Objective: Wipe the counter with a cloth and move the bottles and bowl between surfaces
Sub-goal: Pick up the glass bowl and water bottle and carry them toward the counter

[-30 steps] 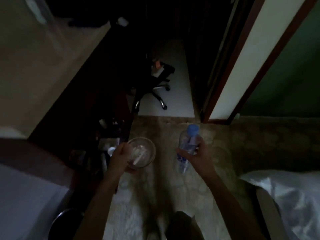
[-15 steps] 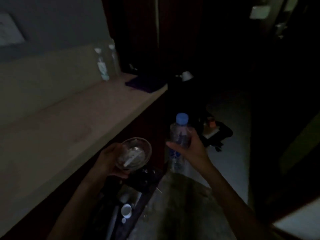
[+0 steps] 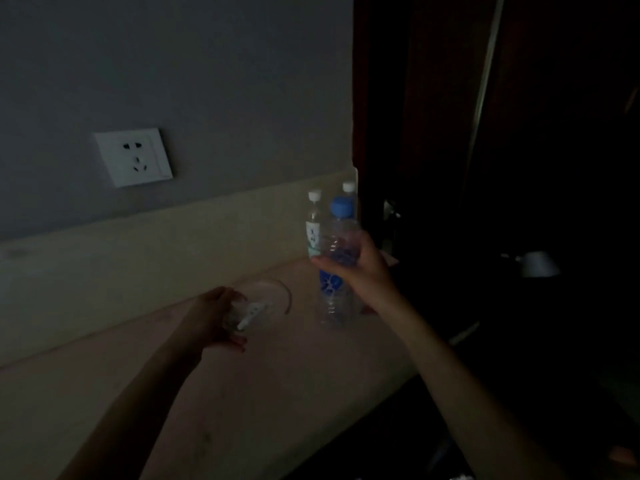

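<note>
Gripping the glass bowl (image 3: 258, 306) in my left hand (image 3: 214, 317) over the counter (image 3: 242, 393); my right hand (image 3: 363, 268) clasps the blue-capped bottle (image 3: 337, 271) upright.

Blue-capped, blue-labelled clear bottle (image 3: 337, 268)

Very dim, grainy; right side black; slight blur.

Left hand (image 3: 214, 318) and right hand (image 3: 360, 268) both gripping, arms outstretched
</note>
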Motion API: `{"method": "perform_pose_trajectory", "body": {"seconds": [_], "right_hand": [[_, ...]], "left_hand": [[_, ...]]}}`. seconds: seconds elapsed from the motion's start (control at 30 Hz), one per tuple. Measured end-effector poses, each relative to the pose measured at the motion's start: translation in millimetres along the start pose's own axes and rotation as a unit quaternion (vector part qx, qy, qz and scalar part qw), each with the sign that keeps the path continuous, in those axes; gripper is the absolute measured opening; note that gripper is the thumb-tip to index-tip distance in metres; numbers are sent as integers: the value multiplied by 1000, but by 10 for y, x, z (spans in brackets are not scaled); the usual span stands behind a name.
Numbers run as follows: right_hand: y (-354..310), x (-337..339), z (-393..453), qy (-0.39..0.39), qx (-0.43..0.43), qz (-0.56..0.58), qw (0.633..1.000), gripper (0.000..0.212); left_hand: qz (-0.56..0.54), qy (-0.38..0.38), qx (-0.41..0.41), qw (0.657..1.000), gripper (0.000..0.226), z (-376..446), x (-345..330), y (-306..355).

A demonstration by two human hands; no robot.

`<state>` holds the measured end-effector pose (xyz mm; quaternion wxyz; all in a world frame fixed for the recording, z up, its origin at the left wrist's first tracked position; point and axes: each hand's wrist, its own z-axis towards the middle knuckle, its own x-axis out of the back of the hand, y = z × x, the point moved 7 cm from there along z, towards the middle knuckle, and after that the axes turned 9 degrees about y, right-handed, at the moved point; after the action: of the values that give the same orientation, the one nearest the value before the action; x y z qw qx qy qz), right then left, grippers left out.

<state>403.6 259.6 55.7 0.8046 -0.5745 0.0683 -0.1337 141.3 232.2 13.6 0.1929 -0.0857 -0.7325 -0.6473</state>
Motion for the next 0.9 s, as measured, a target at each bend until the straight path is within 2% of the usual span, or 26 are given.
{"method": "perform_pose_trajectory", "body": {"seconds": [0.1, 0.13, 0.17, 0.2, 0.23, 0.27, 0.3, 0.33, 0.37, 0.4, 0.47, 0.5, 0.57, 0.6, 0.63, 0.67, 0.7, 0.73, 0.8, 0.83, 0.9], "right_hand": [[125, -422, 406, -43, 2, 3, 999, 62], [160, -569, 521, -62, 5, 2, 998, 59], [184, -703, 621, -80, 9, -4, 997, 57], [205, -822, 723, -95, 14, -3, 995, 57], [211, -916, 810, -105, 21, -5, 994, 58], [240, -1004, 901, -114, 25, -4, 993, 59], [251, -1079, 975, -124, 29, -6, 992, 59], [256, -1151, 1034, -134, 35, -9, 990, 58], [265, -1213, 1087, -143, 36, -11, 989, 59], [292, -1269, 1143, -150, 36, -10, 988, 61], [324, -1350, 1207, -160, 34, -7, 987, 65], [333, -1378, 1223, -162, 36, -6, 986, 66], [355, -1410, 1252, -160, 39, -10, 986, 69], [375, -1427, 1272, -156, 38, -13, 987, 69], [391, -1439, 1296, -153, 37, -14, 987, 67], [405, -1453, 1313, -151, 37, -18, 988, 66], [415, -1465, 1322, -148, 33, -17, 988, 65], [450, -1479, 1334, -144, 25, -18, 989, 65], [485, -1488, 1326, -135, 17, -16, 991, 64], [500, -1495, 1320, -128, 17, -14, 991, 65], [530, -1510, 1315, -116, 13, -11, 993, 68]], "left_hand": [[81, 66, 1, 994, 19, 345, 104, -7], [44, 88, 0, 995, 29, 466, 148, -31], [60, 80, -19, 995, 42, 527, 137, -24], [-15, 66, -9, 998, 47, 622, 114, -54], [-78, 44, 76, 993, 41, 637, 78, -161], [-102, 111, 91, 984, 31, 706, 148, -229], [-87, 89, 117, 985, 36, 735, 123, -301], [-47, 8, 133, 990, 60, 898, 58, -429], [23, 24, 59, 998, 84, 1022, 100, -516], [37, 67, 11, 997, 94, 1138, 141, -587], [19, 89, 68, 994, 103, 1253, 212, -776], [-7, 94, 107, 990, 100, 1240, 204, -747], [30, 133, 56, 989, 90, 1203, 160, -579], [17, 162, 74, 984, 80, 1194, 135, -563], [2, 148, 153, 977, 66, 1110, 34, -553], [-21, 161, 127, 979, 51, 1127, 10, -421], [6, 199, 95, 975, 38, 1073, 18, -343], [7, 205, 121, 971, 26, 1041, -4, -343], [-75, 201, 171, 962, 26, 1031, -67, -385], [-79, 187, 172, 964, 29, 1047, -100, -396], [-52, 173, 116, 977, 41, 1111, -85, -370]]}}
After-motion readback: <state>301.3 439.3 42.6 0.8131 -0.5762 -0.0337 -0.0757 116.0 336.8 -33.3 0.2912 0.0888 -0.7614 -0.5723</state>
